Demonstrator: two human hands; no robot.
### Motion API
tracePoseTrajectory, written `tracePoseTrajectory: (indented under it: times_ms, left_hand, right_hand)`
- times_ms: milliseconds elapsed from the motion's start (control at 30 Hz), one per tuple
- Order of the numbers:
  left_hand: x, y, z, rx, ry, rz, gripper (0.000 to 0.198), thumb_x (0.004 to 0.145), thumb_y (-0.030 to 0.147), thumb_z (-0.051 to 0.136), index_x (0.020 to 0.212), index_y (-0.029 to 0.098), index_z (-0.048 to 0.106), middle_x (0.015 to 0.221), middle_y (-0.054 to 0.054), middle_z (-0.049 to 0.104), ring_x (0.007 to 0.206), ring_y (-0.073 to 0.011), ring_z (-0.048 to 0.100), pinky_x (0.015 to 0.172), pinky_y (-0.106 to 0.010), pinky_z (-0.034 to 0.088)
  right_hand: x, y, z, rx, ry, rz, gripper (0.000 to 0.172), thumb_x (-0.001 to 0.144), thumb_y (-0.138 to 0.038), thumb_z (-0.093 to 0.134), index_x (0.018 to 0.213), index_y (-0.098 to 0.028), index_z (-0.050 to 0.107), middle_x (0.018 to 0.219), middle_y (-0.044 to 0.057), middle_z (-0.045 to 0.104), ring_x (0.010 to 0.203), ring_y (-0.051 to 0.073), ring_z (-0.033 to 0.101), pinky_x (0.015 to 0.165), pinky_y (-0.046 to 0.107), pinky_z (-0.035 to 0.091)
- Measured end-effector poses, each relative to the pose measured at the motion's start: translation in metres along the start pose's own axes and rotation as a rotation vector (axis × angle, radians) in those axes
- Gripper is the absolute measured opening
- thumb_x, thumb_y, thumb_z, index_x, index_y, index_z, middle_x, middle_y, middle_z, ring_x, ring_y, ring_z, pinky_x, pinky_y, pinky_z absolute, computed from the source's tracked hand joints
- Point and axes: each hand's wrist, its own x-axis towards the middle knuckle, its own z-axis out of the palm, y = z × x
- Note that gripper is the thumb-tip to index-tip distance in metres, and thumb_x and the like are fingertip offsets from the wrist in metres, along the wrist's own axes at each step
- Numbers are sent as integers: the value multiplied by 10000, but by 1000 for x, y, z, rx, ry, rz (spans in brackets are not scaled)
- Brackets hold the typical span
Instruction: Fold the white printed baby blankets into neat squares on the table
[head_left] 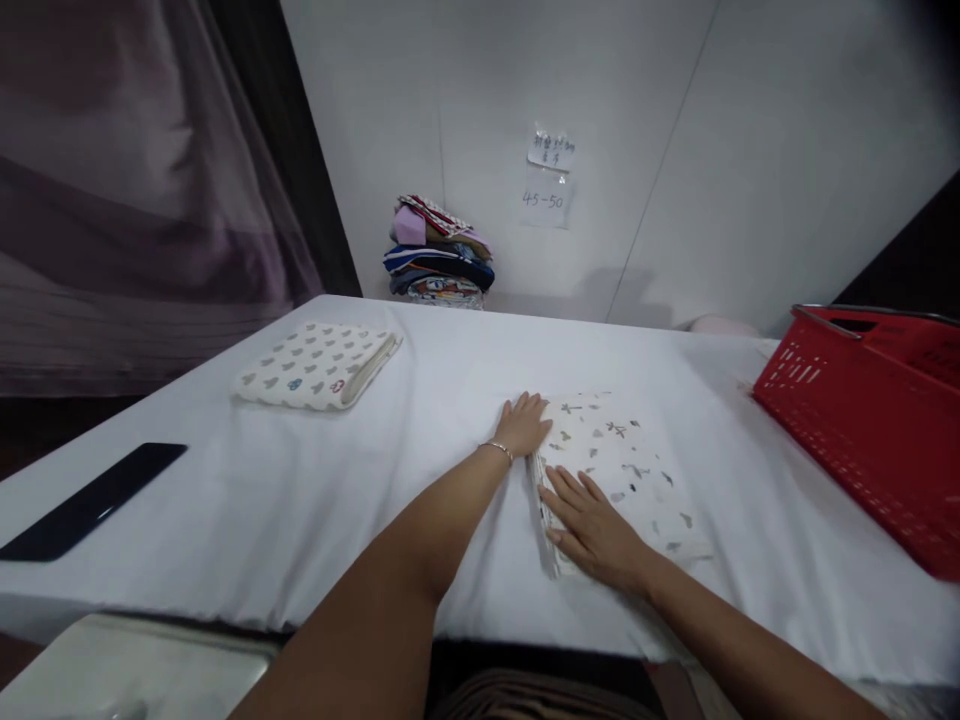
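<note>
A folded white cloth with small grey prints (637,470) lies on the white-covered table (450,400) in front of me. My left hand (523,424) lies flat at the cloth's far left corner, fingers stretched out, a thin bracelet on the wrist. My right hand (592,525) rests flat on the cloth's near left part, fingers spread toward the folded edge. Neither hand holds anything.
A second folded patterned cloth (319,365) lies at the left of the table. A stack of folded clothes (439,255) stands against the back wall under paper notes (551,150). A red plastic basket (877,420) sits at right. A dark flat object (90,500) lies near the left edge.
</note>
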Motion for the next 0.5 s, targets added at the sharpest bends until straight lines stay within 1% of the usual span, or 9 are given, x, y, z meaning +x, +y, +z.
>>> tracePoseTrajectory:
  times_ms: [67,167,267,333,433,500]
  left_hand:
    - [1,-5,1,-20,-11,10,565,932,444,231,1458,236,243,1574,-27,143,1451,-219,44,1149,-535,94]
    - [-1,-7,1,-50,-30,11,576,932,462,219,1467,246,222,1578,-19,116,1452,-220,34,1142,-552,94]
    - [-2,-8,3,-46,-22,2,576,930,459,236,1466,248,229,1578,-21,116,1451,-221,41,1139,-558,93]
    - [-1,-9,3,-35,-17,1,575,930,456,237,1465,245,232,1577,-26,118,1451,-221,46,1137,-558,96]
    - [1,-7,-3,-9,-38,-1,569,934,449,234,1466,246,232,1578,-29,113,1451,-226,51,1129,-566,120]
    - [3,-2,-12,42,-80,-5,564,932,440,255,1461,245,247,1576,-34,126,1449,-243,63,1121,-584,120]
  right_hand:
    - [-3,-3,-2,13,2,-23,593,955,-486,362,1483,-237,260,1549,98,167,1431,279,117,1140,554,154]
    - [-10,-12,0,15,13,-59,596,943,-475,400,1475,-230,289,1545,113,176,1428,287,136,1142,550,164]
    - [-21,-22,8,-3,23,-72,618,940,-427,421,1489,-207,245,1545,112,180,1432,258,124,1155,520,179]
    - [-26,-28,15,-18,31,-54,623,938,-375,430,1497,-205,214,1549,102,175,1434,239,116,1157,504,193]
    - [-29,-33,20,-32,47,-26,604,934,-320,432,1491,-200,232,1547,98,191,1431,238,135,1155,499,206]
    - [-28,-35,19,-37,50,-20,583,940,-330,418,1482,-184,258,1542,104,207,1427,243,158,1152,495,213]
